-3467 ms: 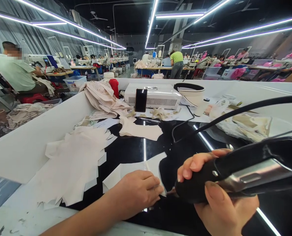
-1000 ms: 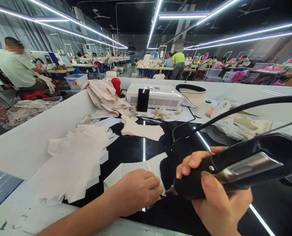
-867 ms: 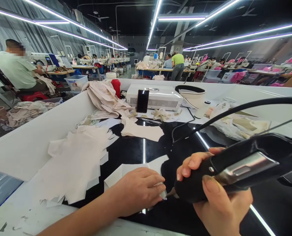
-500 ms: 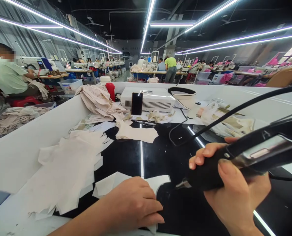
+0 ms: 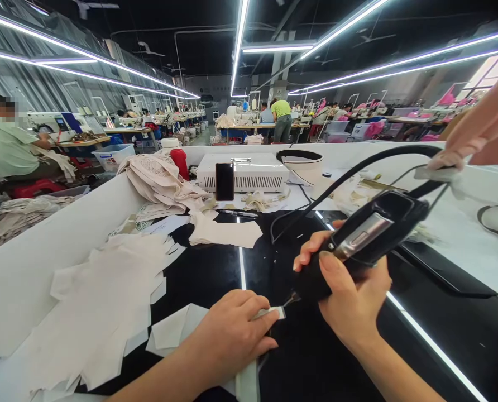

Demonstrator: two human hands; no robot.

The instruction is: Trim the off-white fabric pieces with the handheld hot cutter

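My right hand (image 5: 349, 296) grips a black corded cutting tool (image 5: 364, 240) with a metal plate on its side. Its small tip touches the black table surface just right of my left hand. My left hand (image 5: 232, 335) lies flat on a pale cut fabric piece (image 5: 171, 335), pressing it onto the black table (image 5: 207, 268). The fingertips sit at the piece's right corner, next to the tool tip. The tool's black cord (image 5: 358, 167) arcs up to the right.
A heap of cream cut pieces (image 5: 106, 296) lies at the left, another piece (image 5: 224, 231) farther back. A white machine (image 5: 244, 170), a black phone (image 5: 224, 181), a red bottle (image 5: 181, 162) and folded cloth (image 5: 157, 178) stand behind. Another person's arm (image 5: 479, 128) reaches in at right.
The tool has swung from lying level to pointing steeply down, its tip back at the fabric corner. My left hand slid nearer with the piece. Another person's arm has appeared at right.
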